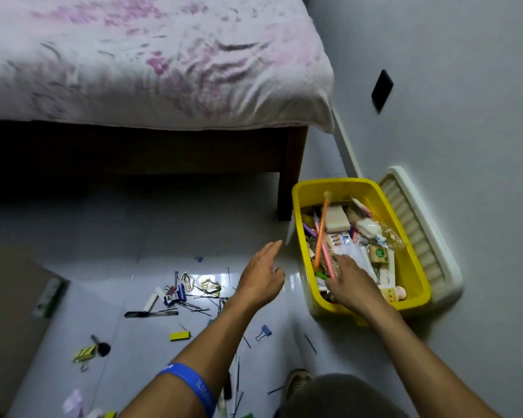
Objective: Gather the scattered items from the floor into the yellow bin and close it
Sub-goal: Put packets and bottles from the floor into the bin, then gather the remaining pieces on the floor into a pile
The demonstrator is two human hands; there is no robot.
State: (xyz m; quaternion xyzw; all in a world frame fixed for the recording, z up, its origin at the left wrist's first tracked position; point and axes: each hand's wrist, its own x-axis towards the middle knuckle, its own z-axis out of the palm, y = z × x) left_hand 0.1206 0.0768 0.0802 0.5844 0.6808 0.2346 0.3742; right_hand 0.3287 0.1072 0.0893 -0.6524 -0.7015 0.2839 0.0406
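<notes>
The yellow bin [411, 276] stands open on the floor by the wall, packed with pens, small boxes and packets. Its cream lid [420, 233] leans against the wall behind it. My right hand [352, 280] reaches inside the bin with fingers spread flat over the contents, next to a pink stick [326, 254] and an orange stick [321, 233]. My left hand [261, 274] hovers open above the floor, just left of the bin, holding nothing. Scattered on the floor are hairpins [200, 300], a purple binder clip [264, 332], a yellow block [180, 336] and a black brush [101, 347].
A bed with a pink-patterned sheet [151, 61] fills the top; its dark wooden leg [290, 176] stands just behind the bin. A brown mat or cardboard [9, 312] lies at left. A black wall plate [381, 89] sits on the grey wall. My knee [338, 396] is at the bottom.
</notes>
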